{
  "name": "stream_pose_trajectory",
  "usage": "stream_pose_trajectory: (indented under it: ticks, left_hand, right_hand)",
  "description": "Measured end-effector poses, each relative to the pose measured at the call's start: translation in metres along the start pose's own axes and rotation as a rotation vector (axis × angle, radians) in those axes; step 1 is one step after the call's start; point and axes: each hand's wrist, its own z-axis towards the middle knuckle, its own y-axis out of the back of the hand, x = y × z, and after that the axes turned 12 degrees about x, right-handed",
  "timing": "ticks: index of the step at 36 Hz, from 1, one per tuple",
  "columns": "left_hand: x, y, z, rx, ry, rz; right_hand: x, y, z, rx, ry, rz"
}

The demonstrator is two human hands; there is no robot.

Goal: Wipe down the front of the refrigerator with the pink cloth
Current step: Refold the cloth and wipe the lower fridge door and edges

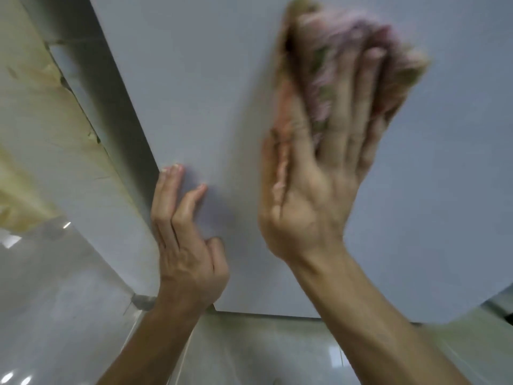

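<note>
Fingers (366, 101) of the right hand (308, 212), straight and slightly spread, are pressing the fluffy pink cloth (341, 34) onto the smooth grey refrigerator front (194, 93) above its bottom edge, wiping seemingly underway, remainder unclear

Floor (69, 315): glossy pale grey tiles across the lower part of the view, with a thin joint line running through them. Small bright glints (66, 225) of reflected light sit on it at left, and a softer pale reflection (337, 357) lies lower right. Wall (25, 112) at left: cream to yellowish, blotchy, looks stained. A dark jagged crack (65, 83) runs down its right edge, with chipped spots. Light is soft and diffuse. Dark patch (508, 318) at far right edge, too small to identify.
</note>
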Motion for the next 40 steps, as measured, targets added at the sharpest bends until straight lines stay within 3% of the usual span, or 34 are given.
stream_pose_trajectory:
  ticks: [2,6,12,15,20,23,31,36,40]
  left_hand:
    - [-0.001,-0.001,0.001,-0.025,-0.026,-0.003]
    - [0.004,-0.001,-0.001,-0.04,-0.034,-0.011]
    - [0.005,0.002,-0.002,0.01,-0.034,0.022]
    - [0.006,0.001,-0.002,0.001,-0.033,0.038]
    - [0.005,0.003,-0.003,0.006,-0.03,0.04]
    - [0.004,0.006,-0.002,0.025,-0.011,0.027]
    - [0.014,0.006,-0.017,0.089,0.034,0.148]
    - [0.027,0.009,-0.019,0.085,-0.017,0.231]
    - [0.032,0.01,-0.022,0.109,-0.012,0.219]
  right_hand:
    - [0.004,-0.005,-0.016,0.098,0.185,0.016]
    - [-0.023,-0.021,-0.08,0.329,0.385,-0.09]
    - [-0.075,-0.024,-0.159,0.612,0.497,-0.223]
    - [-0.086,-0.017,-0.163,0.66,0.549,-0.269]
    - [-0.1,0.008,-0.138,0.545,0.508,-0.235]
    - [-0.097,0.024,-0.1,0.342,0.374,-0.245]
    - [-0.018,-0.002,-0.021,0.006,-0.007,-0.052]
    - [-0.003,-0.029,-0.038,-0.005,0.157,-0.127]
    - [-0.02,-0.043,-0.09,0.181,0.382,-0.158]
